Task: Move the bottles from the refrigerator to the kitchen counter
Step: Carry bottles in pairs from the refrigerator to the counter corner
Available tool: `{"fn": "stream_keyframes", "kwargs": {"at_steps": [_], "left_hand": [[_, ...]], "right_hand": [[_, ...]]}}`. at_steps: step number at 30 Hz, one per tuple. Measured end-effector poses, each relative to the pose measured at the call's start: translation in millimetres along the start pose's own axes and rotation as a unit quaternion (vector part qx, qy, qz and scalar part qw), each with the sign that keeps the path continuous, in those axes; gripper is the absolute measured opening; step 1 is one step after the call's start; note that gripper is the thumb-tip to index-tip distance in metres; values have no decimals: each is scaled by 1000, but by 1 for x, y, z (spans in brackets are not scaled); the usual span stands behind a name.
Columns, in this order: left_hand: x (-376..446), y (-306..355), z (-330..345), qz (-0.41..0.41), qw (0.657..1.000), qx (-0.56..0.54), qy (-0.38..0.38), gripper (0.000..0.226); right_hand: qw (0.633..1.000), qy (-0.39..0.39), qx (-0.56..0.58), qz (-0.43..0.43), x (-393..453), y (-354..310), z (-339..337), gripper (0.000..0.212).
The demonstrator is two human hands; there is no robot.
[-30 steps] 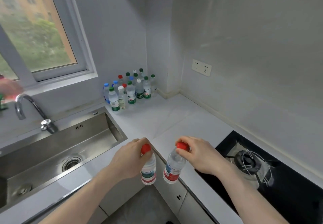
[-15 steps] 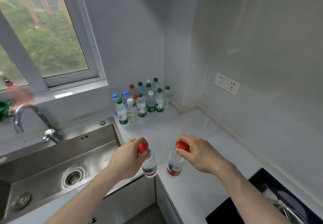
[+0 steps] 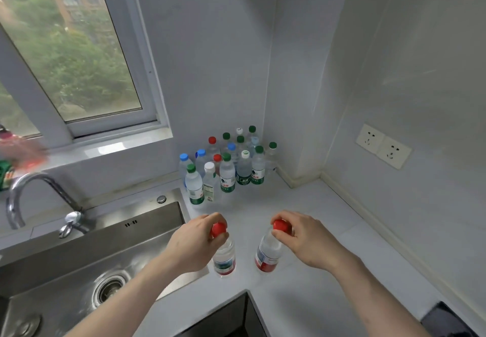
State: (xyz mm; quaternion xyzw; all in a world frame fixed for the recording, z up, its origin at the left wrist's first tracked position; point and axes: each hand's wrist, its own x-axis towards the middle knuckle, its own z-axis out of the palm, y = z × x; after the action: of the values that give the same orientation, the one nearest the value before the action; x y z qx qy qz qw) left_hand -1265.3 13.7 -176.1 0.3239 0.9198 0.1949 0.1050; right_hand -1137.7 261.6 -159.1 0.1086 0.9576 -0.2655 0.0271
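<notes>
Head view, hands: I see the left hand [image 3: 196, 242] pinching the red cap of the left bottle [image 3: 224, 256], and the right hand [image 3: 306, 239] pinching the red cap of the right bottle [image 3: 268, 254]; both grips are closed on the caps.

Head view, carried bottles: a second ago both hung out past the counter edge, over the floor; now they hang over the kitchen counter [image 3: 302, 205], just right of the sink [image 3: 79, 257] (whether their bases touch the surface I cannot tell).

Head view, the group: the bottle cluster [image 3: 226, 160] stands in the back corner near the window [image 3: 71, 47], and it looms larger in the frame than before, so I judge the person has stepped up to the counter.

Head view, meaning for the task: I judge this pair nearly delivered; what remains is to set them upright beside the cluster and let go.

Head view, risk: held by the caps alone, each could swing and knock a neighbour.
</notes>
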Motion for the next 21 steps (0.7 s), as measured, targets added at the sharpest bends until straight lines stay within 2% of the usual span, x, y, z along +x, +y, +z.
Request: {"fn": "stream_keyframes", "kwargs": {"at_steps": [10,21], "left_hand": [[81,-66,-20,19,1000,6,-7,25],[145,-123,-10,13,1000,20,-16,28]], "right_hand": [[999,3,5,43,86,-18,27,13],[998,0,-3,61,145,-29,50,13]]}}
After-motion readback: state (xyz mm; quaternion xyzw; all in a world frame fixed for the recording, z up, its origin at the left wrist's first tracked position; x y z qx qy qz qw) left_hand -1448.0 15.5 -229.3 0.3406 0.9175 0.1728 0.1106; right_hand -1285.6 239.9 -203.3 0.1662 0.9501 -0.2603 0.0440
